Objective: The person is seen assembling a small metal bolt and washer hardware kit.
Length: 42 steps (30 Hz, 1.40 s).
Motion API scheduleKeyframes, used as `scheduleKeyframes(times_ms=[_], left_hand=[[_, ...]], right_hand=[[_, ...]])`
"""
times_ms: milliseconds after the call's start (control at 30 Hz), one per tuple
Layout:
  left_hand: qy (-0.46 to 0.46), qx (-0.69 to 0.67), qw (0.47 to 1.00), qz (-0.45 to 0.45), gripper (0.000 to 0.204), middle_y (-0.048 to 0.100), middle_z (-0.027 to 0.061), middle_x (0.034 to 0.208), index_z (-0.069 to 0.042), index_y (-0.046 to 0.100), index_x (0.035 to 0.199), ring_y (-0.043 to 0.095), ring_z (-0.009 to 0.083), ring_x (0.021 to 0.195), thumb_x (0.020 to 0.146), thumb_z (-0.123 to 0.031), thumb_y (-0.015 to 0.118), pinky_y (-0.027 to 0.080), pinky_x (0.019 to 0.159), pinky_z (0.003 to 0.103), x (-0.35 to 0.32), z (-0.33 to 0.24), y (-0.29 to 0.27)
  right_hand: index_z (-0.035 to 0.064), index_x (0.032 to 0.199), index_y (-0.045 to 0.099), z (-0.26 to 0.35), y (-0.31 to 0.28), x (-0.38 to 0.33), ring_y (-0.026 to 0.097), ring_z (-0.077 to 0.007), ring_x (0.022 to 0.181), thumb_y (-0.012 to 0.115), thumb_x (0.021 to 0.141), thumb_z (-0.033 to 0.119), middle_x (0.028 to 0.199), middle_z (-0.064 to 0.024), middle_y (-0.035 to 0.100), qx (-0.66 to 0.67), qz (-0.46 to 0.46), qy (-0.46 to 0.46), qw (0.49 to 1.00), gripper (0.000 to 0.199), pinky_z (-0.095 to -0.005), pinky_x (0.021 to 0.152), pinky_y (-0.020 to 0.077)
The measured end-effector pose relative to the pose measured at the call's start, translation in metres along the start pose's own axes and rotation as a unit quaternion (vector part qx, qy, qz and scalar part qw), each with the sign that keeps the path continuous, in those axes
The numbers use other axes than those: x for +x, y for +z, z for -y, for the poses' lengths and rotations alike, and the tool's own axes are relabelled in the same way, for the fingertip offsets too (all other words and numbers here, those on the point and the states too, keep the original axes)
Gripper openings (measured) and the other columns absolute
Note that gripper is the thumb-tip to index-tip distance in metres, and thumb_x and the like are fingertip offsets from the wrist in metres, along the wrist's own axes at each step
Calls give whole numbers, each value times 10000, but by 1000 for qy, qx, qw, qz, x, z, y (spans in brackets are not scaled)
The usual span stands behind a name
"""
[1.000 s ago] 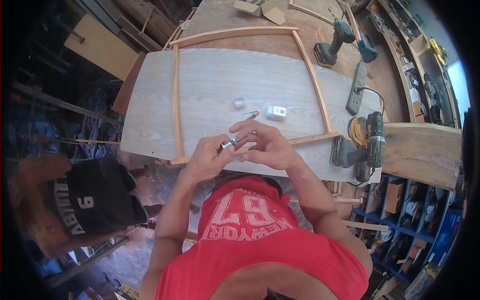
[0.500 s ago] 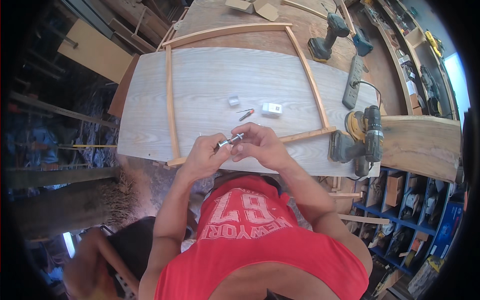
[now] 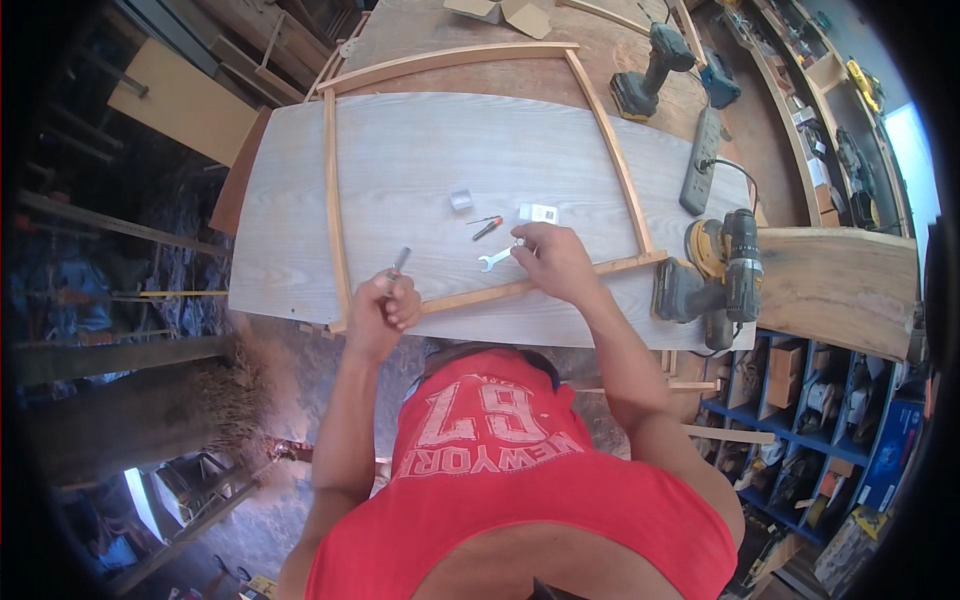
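Note:
My left hand (image 3: 390, 305) is closed round a short silvery metal cylinder (image 3: 401, 262), its free end tilted up past my fingers. What of it lies inside my fist is hidden. My right hand (image 3: 555, 262) has its thumb and fingertips pinched at one end of a small wrench (image 3: 494, 260). The open jaw of the wrench points left, low over the pale wood-grain board (image 3: 400, 180). Just beyond it lie a thin dark bit with a red-orange part (image 3: 487, 229), a small clear box (image 3: 461, 200) and a white box (image 3: 539, 213).
A light wooden frame (image 3: 334, 200) lies across the board and workbench. To the right are a drill (image 3: 742, 265), a power strip (image 3: 701, 165) and another cordless tool (image 3: 652, 75). Blue shelving (image 3: 790, 420) stands low at the right. An opened cardboard box (image 3: 500, 12) sits far back.
My hands have parted: the left went left with the metal cylinder, and the right moved right to the wrench, which now shows. The person at lower left has gone from view.

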<state>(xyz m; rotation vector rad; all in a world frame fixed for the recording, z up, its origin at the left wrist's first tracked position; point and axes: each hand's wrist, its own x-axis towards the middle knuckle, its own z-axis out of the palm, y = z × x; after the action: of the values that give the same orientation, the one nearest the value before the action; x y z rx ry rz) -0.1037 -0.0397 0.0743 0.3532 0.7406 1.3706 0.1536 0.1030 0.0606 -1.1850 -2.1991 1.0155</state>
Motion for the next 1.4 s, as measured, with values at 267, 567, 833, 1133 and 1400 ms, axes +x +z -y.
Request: scheduleKeyframes(times_ms=[267, 567, 833, 1133, 1400], left_hand=[[-48, -267, 958, 94, 317, 427, 3, 690, -77, 510, 795, 408, 123, 575, 962, -342, 460, 365, 502, 272, 14, 14, -2], [8, -321, 944, 73, 313, 534, 33, 831, -46, 623, 984, 514, 164, 762, 970, -337, 510, 451, 623, 317, -1, 20, 15], [101, -53, 985, -129, 348, 639, 41, 910, -10, 590, 1211, 609, 135, 723, 1000, -277, 519, 517, 629, 306, -11, 12, -5], [82, -171, 970, -155, 294, 659, 68, 1031, -49, 620, 1143, 645, 208, 966, 981, -282, 540, 544, 857, 371, -7, 11, -15], [166, -197, 959, -116, 289, 661, 99, 1126, -54, 634, 1092, 591, 271, 1163, 954, -300, 568, 446, 1041, 441, 3, -30, -32]], right_hand=[[52, 941, 714, -7, 33, 22, 689, -373, 770, 647, 827, 178, 844, -193, 678, -254, 69, -26, 964, 182, -494, 701, 551], [101, 908, 740, 1, 30, 67, 637, -312, 915, 657, 811, 133, 943, -129, 655, -221, 63, -138, 963, 132, -456, 758, 549], [113, 918, 749, -37, -25, 58, 613, -288, 941, 687, 793, 113, 970, -79, 660, -270, -36, -45, 961, 140, -404, 815, 525], [125, 890, 762, -24, -9, 77, 592, -288, 951, 658, 787, 117, 944, -70, 672, -284, 36, -140, 948, 147, -418, 831, 492], [93, 847, 726, 23, 91, 52, 618, -302, 930, 596, 792, 121, 954, -107, 631, -162, 141, -342, 915, 144, -411, 767, 538]])
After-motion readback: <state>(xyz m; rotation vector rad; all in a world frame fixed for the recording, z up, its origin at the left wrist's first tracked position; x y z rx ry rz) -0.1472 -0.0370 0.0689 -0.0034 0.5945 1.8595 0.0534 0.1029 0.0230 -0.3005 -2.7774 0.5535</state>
